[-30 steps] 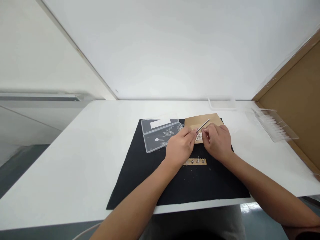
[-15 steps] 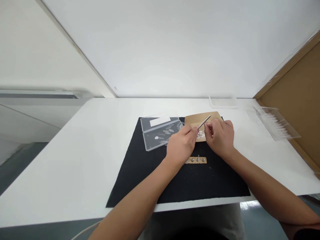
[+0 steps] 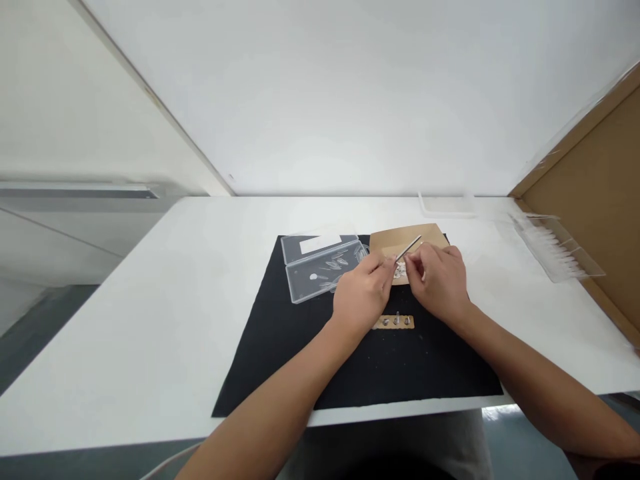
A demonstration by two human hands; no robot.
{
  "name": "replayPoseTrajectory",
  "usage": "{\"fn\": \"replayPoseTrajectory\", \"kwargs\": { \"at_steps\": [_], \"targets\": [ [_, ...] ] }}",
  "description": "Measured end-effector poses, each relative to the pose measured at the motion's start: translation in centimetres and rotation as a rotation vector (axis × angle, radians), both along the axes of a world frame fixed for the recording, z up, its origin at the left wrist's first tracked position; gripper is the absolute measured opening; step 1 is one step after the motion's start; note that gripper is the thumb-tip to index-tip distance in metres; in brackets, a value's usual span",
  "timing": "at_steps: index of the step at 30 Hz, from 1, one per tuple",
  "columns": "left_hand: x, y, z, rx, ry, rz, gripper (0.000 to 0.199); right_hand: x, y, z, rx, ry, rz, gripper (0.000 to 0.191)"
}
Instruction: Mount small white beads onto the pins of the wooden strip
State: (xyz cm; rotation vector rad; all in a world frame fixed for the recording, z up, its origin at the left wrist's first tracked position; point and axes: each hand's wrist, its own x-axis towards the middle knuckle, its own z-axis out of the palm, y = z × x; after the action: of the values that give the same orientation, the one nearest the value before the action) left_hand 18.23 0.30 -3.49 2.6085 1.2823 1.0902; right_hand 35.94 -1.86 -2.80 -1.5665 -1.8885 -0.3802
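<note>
My left hand [image 3: 361, 293] is closed round a thin grey stick [image 3: 410, 247], which slants up to the right from the fingertips. My right hand [image 3: 440, 279] makes a pinch just right of the stick; whatever lies between its fingertips is too small to make out. Beneath both hands rests a brown card folder or tray [image 3: 400, 236] with small white bits [image 3: 400, 270] in it. Nearer to me, a tan strip [image 3: 401, 326] carries several small clear-and-metal pieces, its left end hidden by my left wrist.
An open clear plastic case [image 3: 300, 295] with several clear slivers lies left on the black mat [image 3: 273, 353]. At the right of the white table [image 3: 150, 327] are a clear tray of pale pointed pieces [image 3: 555, 250] and a brown panel [image 3: 595, 173]. Behind stands a clear tray [image 3: 447, 213].
My right fingertips have moved slightly left and down, closer to my left hand. The stick has tipped a little lower. The case and the strip stay in place.
</note>
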Motion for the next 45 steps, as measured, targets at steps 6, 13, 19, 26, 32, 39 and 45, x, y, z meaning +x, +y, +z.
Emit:
{"fn": "replayPoseTrajectory", "kwargs": {
  "at_steps": [6, 13, 19, 26, 32, 39, 45],
  "targets": [
    [-0.14, 0.11, -0.03, 0.025, -0.010, -0.011, 0.035, -0.19, -0.12, -0.07, -0.033, 0.063, 0.041, 0.024],
    [0.00, 0.00, -0.02, -0.017, -0.006, 0.013, 0.036, -0.25, -0.16, 0.08, -0.007, 0.071, -0.001, 0.023],
    [0.07, -0.13, -0.04, 0.014, -0.006, 0.019, 0.034, -0.28, -0.39, 0.41, 0.004, 0.076, -0.021, 0.023],
    [-0.10, -0.07, 0.11, 0.054, -0.063, -0.029, 0.030, -0.41, -0.23, 0.43, 0.032, 0.083, 0.018, 0.022],
    [-0.37, 0.32, -0.14, 0.116, -0.092, -0.052, 0.027, -0.49, -0.36, 0.44, 0.003, 0.044, 0.107, 0.024],
    [-0.64, 0.67, -0.47, 0.216, -0.056, 0.021, 0.021, 0.13, -0.19, 0.21, 0.321, -0.006, 0.100, 0.022],
    [-0.65, 0.69, 0.01, 0.187, -0.075, 0.054, 0.018, 0.36, -0.44, 0.33, 0.390, 0.017, 0.106, 0.021]
  ]
}}
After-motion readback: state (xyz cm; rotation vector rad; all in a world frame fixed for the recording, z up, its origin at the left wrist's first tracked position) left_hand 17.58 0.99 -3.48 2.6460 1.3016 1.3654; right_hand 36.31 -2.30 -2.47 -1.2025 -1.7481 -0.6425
